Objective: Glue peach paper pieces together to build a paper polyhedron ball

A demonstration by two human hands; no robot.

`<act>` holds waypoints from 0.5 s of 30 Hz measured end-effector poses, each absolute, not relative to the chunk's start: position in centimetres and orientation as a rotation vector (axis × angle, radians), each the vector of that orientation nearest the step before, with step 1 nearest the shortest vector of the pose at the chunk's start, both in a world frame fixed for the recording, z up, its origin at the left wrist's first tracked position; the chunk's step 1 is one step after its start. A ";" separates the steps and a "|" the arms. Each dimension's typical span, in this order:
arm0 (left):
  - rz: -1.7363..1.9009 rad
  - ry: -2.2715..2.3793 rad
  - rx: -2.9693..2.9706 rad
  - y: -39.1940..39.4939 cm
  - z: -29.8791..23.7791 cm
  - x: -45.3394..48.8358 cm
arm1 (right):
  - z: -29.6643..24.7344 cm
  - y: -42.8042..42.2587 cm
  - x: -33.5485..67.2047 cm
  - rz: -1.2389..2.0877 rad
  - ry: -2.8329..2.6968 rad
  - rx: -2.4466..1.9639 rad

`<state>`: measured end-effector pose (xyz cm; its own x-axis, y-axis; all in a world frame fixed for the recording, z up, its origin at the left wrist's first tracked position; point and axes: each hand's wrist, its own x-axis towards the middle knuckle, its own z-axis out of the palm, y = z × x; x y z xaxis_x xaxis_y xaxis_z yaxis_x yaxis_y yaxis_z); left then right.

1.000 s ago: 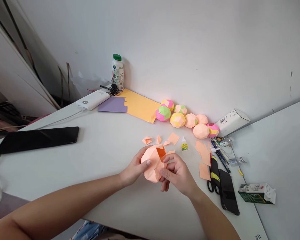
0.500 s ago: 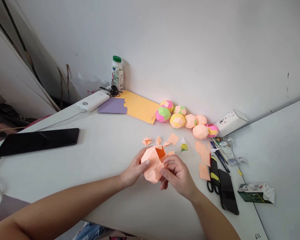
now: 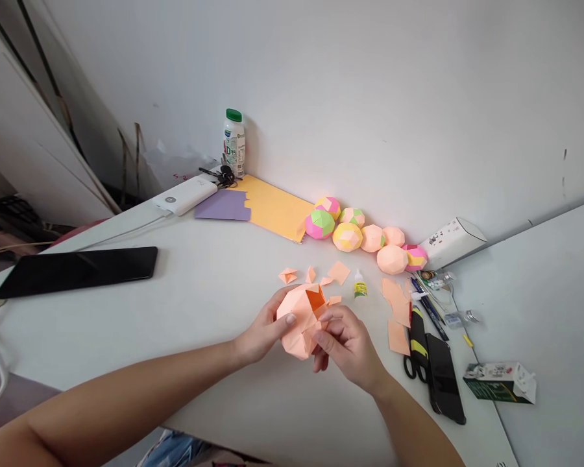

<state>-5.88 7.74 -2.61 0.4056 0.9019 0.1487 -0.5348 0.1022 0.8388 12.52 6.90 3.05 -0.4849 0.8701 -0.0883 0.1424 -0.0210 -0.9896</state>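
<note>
A peach folded-paper ball (image 3: pixel 296 319) with an open gap at its upper right is held above the table. My left hand (image 3: pixel 263 331) grips it from the left, thumb on its front face. On the right side, my right hand (image 3: pixel 346 342) pinches the paper near the gap's lower edge between thumb and fingers. Just beyond the ball lie small folded peach pieces (image 3: pixel 288 275), a peach paper square (image 3: pixel 339 272) and a small glue bottle (image 3: pixel 360 284) with a yellow label.
Finished paper balls (image 3: pixel 348 237) line the wall beside a yellow sheet (image 3: pixel 277 211) and a purple sheet (image 3: pixel 222 205). To the right are peach scraps (image 3: pixel 396 301), scissors (image 3: pixel 415 368), a cutter (image 3: pixel 418 334) and a phone (image 3: pixel 446 376). A black tablet-like slab (image 3: pixel 78 271) lies left.
Both hands keep nearly the same hold on the paper ball. The whole view has shifted slightly; nothing on the table has visibly moved.
</note>
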 end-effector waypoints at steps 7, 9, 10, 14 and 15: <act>1.067 0.451 0.976 7.8 -2.5 -6.0 | 3.2 6.8 12.7 1.570 -1.686 -1.046; 1.086 0.478 0.987 7.8 -2.5 -6.0 | 3.3 6.8 12.7 1.567 -1.689 -1.049; 1.092 0.485 0.991 7.8 -2.6 -6.0 | 3.3 6.8 12.8 1.567 -1.691 -1.051; 1.052 0.470 1.009 7.9 -2.5 -6.0 | 3.3 6.8 12.8 1.558 -1.700 -1.060; 1.031 0.469 1.012 8.0 -2.4 -6.1 | 3.3 6.8 12.8 1.553 -1.703 -1.062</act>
